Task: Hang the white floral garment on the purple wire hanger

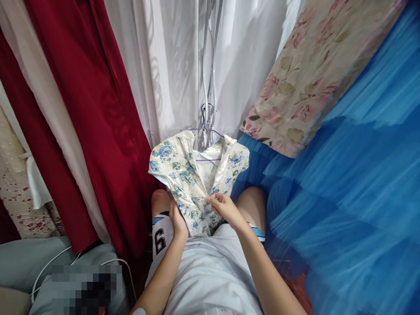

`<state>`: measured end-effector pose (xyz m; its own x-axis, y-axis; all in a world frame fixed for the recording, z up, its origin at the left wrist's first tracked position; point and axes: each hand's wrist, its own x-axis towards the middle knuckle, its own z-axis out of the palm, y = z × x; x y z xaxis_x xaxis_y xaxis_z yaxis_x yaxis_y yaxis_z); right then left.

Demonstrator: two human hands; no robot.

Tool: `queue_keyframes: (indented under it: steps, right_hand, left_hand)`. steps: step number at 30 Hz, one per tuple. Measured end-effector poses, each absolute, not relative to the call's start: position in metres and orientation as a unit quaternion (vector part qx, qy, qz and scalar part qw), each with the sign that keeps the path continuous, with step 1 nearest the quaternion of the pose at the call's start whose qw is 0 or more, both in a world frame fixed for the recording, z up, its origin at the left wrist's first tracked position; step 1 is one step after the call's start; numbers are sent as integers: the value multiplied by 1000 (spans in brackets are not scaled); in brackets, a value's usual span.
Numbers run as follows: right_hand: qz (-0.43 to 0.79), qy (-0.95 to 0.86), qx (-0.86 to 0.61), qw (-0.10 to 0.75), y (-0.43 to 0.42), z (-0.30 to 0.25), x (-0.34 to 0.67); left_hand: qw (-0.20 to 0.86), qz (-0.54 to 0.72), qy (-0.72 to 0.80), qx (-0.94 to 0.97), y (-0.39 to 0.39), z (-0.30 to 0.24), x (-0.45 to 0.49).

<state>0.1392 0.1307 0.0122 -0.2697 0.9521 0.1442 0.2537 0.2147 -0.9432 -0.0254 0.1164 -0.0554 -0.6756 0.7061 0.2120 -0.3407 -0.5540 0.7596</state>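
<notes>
A white blouse with blue and yellow flowers (187, 177) hangs on a thin purple hanger (203, 118) in front of my lap, its V-shaped front partly apart. My right hand (225, 208) pinches the front edge at the bottom of the V; whether a small fastener sits between the fingertips I cannot tell. My left hand (179, 221) holds the blouse's lower left side, with most of its fingers hidden behind the fabric. The blouse's lower end rests near my lap, between my knees.
Dark red cloth (111, 131) hangs at the left, white curtain-like fabric (173, 57) behind. A pink floral cloth (295, 96) and layered blue tulle (354, 183) fill the right. At lower left, a white cable (44, 273) crosses a grey-green cushioned surface (19, 260), beside a pixelated patch.
</notes>
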Motion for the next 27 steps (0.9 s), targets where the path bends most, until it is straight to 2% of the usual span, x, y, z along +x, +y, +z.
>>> queue_keyframes:
  steps: [3, 5, 9, 12, 16, 22, 27]
  right_hand:
    - [510, -645, -408, 396, 118, 22, 141]
    - [528, -637, -397, 397, 111, 26, 139]
    - [545, -632, -374, 405, 109, 30, 131]
    - [547, -604, -357, 456, 124, 45, 129]
    - [525, -584, -342, 516, 162, 97, 130]
    - [571, -562, -344, 489, 214, 186, 127]
    - [584, -536, -330, 513, 219, 214, 126]
  left_hand:
    - [158, 824, 404, 366, 100, -51, -31]
    - [106, 757, 426, 484, 92, -45, -25]
    - [158, 635, 438, 617, 92, -38, -1]
    - [151, 592, 446, 654, 98, -36, 5]
    - [135, 520, 428, 727, 103, -28, -2]
    - [80, 424, 449, 782, 111, -14, 2]
    - [118, 428, 428, 787, 109, -22, 1]
